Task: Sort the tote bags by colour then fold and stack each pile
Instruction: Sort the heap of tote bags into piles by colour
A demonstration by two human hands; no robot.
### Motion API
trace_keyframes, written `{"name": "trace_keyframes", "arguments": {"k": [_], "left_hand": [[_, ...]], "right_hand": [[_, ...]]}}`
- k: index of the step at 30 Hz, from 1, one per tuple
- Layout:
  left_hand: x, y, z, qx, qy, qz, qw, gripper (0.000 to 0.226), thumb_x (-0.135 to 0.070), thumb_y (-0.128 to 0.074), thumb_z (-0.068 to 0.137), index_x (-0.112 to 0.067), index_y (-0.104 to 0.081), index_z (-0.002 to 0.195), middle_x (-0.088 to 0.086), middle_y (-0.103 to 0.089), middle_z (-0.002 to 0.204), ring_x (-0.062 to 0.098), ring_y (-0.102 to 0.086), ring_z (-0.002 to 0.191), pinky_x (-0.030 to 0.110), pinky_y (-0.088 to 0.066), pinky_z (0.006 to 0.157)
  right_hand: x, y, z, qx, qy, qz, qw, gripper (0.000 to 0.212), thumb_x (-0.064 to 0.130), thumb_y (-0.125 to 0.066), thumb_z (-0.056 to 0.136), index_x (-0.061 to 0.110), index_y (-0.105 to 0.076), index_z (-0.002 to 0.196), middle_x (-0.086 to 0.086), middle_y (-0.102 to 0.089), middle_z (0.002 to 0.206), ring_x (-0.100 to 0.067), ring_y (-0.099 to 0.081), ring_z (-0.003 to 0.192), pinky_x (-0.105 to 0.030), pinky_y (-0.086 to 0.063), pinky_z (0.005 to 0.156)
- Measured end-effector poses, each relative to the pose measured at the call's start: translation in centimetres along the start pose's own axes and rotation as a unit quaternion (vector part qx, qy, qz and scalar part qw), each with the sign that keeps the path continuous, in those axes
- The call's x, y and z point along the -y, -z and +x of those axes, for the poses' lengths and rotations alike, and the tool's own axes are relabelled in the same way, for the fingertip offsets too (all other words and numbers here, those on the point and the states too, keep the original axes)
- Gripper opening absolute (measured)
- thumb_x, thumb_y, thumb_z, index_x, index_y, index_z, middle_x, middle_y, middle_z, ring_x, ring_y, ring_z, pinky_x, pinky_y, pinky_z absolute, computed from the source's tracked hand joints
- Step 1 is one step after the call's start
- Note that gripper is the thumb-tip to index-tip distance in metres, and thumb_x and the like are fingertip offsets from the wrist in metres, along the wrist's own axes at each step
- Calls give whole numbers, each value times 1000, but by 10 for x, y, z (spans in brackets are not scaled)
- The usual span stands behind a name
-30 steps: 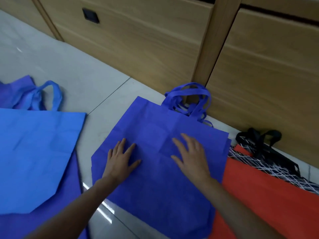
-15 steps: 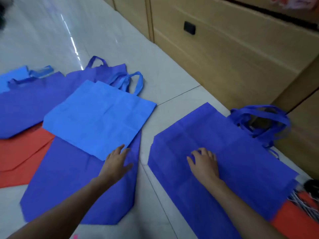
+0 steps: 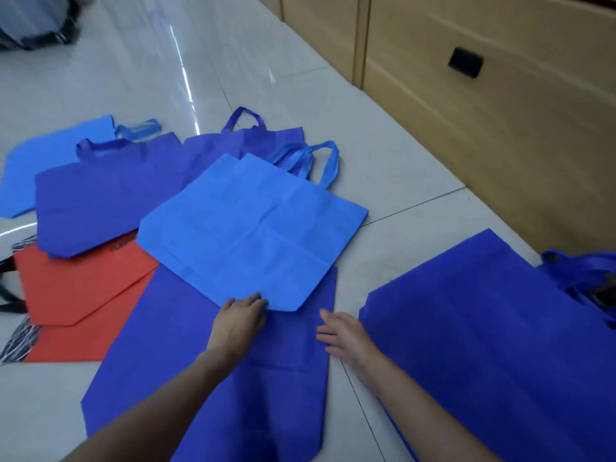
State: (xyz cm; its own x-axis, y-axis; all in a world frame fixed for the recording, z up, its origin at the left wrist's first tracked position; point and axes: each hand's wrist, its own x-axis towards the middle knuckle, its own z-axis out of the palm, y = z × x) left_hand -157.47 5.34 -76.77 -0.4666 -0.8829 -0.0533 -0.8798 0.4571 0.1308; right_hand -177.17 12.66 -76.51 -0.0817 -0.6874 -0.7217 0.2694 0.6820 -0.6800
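Observation:
A light blue tote bag (image 3: 253, 228) lies flat on a dark blue tote bag (image 3: 233, 378) in the middle of the floor. My left hand (image 3: 238, 323) touches the near edge of the light blue bag; whether its fingers pinch the edge I cannot tell. My right hand (image 3: 345, 336) rests open on the right edge of the dark blue bag. A pile of dark blue bags (image 3: 493, 345) lies to the right, handles (image 3: 580, 275) toward the cabinet. Further left lie more dark blue bags (image 3: 106, 195), a second light blue bag (image 3: 43, 161) and orange bags (image 3: 76, 295).
Wooden cabinets (image 3: 500, 128) with a black recessed handle (image 3: 465, 62) run along the right. The glossy tiled floor (image 3: 166, 61) stretches away at the top. A patterned black-and-white bag (image 3: 16, 341) peeks out at the left edge. Someone's dark shape (image 3: 36, 21) sits top left.
The view swung left from the dark blue pile to the mixed bags. My left hand reached the light blue bag's edge. My right hand left the pile and moved onto the middle dark blue bag.

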Motion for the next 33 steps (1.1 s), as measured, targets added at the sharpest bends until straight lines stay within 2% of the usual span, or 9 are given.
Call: {"name": "trace_keyframes", "arguments": {"k": [4,7,15,17,21,24,26,29,33], "left_hand": [[-17,5,-14,39,-107,-85,990,55,-47,-21,85,-14,-62,101,2,-67,97,25,-61,90,33,-43,71],[-25,11,-29,108,-213,-97,966,65,-52,-9,88,-16,-57,111,1,-63,103,19,-56,94,33,-42,79],[59,-5,-17,-102,270,-282,915,32,-24,-52,94,-3,-50,119,12,-46,121,27,-53,107,33,-42,81],[76,-11,-6,-91,359,-365,854,47,-29,-62,89,0,-46,121,17,-46,121,30,-53,103,35,-42,84],[80,-17,21,-109,441,-609,650,52,-37,-75,77,-6,-45,106,14,-52,91,23,-52,78,33,-43,63],[61,-26,39,-102,433,-659,606,36,-27,-74,79,-2,-57,97,10,-63,94,28,-61,87,34,-49,63],[46,-31,44,-120,426,-657,610,31,-18,-67,85,-2,-56,109,12,-63,112,31,-61,97,37,-51,71],[28,-24,35,-113,371,-667,637,19,-12,-53,94,-3,-55,111,10,-63,107,23,-62,87,26,-53,55],[11,0,11,-25,292,-690,661,19,-3,-46,95,-6,-56,111,5,-64,93,11,-62,75,22,-55,61]], "right_hand": [[13,-15,15,24,6,181,983,27,41,-56,91,19,-60,107,-7,-67,109,-23,-63,100,-39,-47,91],[13,-22,29,-68,29,198,977,18,13,-62,89,6,-60,106,-15,-68,107,-26,-65,83,-37,-54,70],[47,-17,26,-278,270,33,921,17,2,-46,93,15,-55,98,4,-62,93,-20,-59,88,-32,-48,77],[62,-11,36,-284,276,31,918,19,2,-46,93,15,-55,103,3,-61,96,-19,-59,91,-33,-50,82],[72,5,56,-256,220,63,939,22,3,-53,92,10,-57,113,-7,-63,113,-23,-59,97,-37,-51,83],[65,-1,60,-149,144,131,969,23,1,-55,92,10,-56,112,-4,-63,107,-22,-60,93,-36,-51,78],[54,-11,61,-99,110,91,985,19,6,-55,93,12,-55,112,1,-63,100,-16,-61,87,-32,-52,74],[42,-28,66,-56,95,24,994,11,14,-52,95,19,-59,102,2,-65,106,-13,-61,92,-38,-53,86],[37,-54,77,-3,68,134,989,31,1,-52,92,16,-50,119,-2,-61,116,-20,-60,102,-36,-54,69]]}}
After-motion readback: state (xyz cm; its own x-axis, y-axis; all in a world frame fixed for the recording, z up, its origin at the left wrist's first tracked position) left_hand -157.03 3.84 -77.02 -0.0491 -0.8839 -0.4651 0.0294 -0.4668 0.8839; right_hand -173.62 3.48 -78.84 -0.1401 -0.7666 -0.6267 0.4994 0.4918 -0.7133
